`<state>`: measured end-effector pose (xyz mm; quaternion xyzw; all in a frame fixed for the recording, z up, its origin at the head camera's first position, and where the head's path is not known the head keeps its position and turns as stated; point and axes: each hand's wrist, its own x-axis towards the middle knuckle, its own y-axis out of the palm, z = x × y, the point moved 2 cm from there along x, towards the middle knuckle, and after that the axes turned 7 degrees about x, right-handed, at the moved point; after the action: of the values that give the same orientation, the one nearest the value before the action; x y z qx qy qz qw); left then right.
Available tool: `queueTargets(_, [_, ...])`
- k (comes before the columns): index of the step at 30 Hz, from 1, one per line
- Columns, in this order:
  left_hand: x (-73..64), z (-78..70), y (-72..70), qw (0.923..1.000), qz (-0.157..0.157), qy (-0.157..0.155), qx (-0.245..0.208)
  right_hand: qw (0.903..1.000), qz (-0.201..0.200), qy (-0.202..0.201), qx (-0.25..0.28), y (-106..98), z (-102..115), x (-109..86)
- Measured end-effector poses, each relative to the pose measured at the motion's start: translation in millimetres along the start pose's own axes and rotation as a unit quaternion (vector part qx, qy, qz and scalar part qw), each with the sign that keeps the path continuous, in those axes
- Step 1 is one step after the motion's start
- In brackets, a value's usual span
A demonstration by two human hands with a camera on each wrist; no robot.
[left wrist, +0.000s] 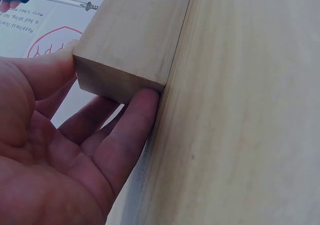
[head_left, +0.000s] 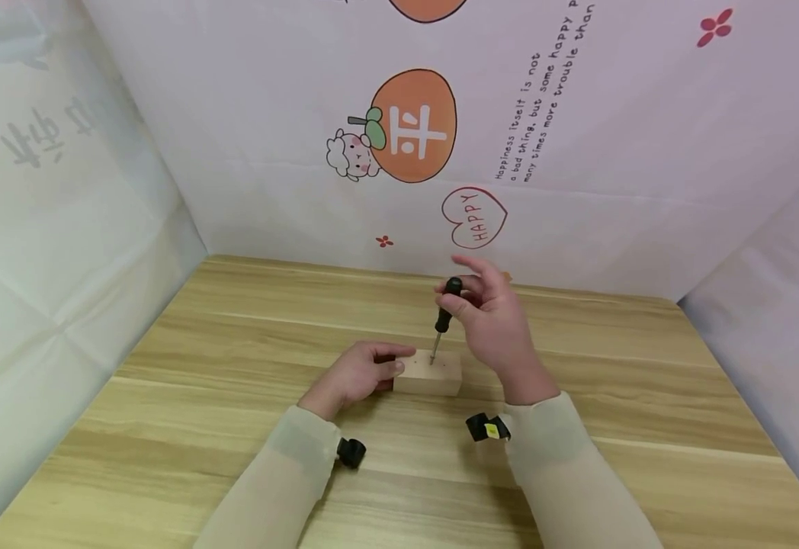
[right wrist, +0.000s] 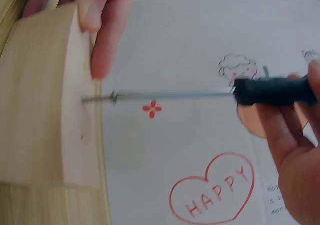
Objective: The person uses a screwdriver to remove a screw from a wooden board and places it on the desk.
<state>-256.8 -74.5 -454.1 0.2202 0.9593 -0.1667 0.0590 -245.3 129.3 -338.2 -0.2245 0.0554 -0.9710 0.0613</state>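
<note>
A pale wooden block [head_left: 428, 383] lies on the table, with small dark holes in its top face. My left hand [head_left: 353, 375] grips its left end between thumb and fingers, as the left wrist view also shows. In my right hand [head_left: 502, 328] is a screwdriver [right wrist: 272, 91] with a dark handle, pinched by thumb and fingers while the index finger sticks out. Its shaft slants down to the block. At its tip a screw [right wrist: 99, 99] stands partway out of the block's top, between two holes; one hole [right wrist: 82, 137] shows in the right wrist view.
The wood-grain table [head_left: 235, 427] runs back to a white printed sheet [head_left: 269, 191] hung behind it, with more white sheeting on both sides. A small orange thing [head_left: 506, 276] peeks out behind my right hand at the back edge. Black cameras sit at both wrists.
</note>
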Motion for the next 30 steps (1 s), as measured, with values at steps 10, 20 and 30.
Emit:
queueTargets(10, [-0.5, -1.7, -1.0, 1.0, 0.0, -0.008, -0.002, 0.996, -0.009, -0.065, -0.06, 7, -2, -3.4])
queueTargets(20, [0.7, -1.6, -1.3, 0.9999, -0.002, -0.009, -0.008, 0.9765, -0.059, -0.12, -0.169, 21, 8, -3.7])
queueTargets(30, [1.3, 1.3, -2.1, 0.9999, -0.003, -0.01, -0.002, 0.992, -0.015, -0.056, -0.112, 16, 7, 0.7])
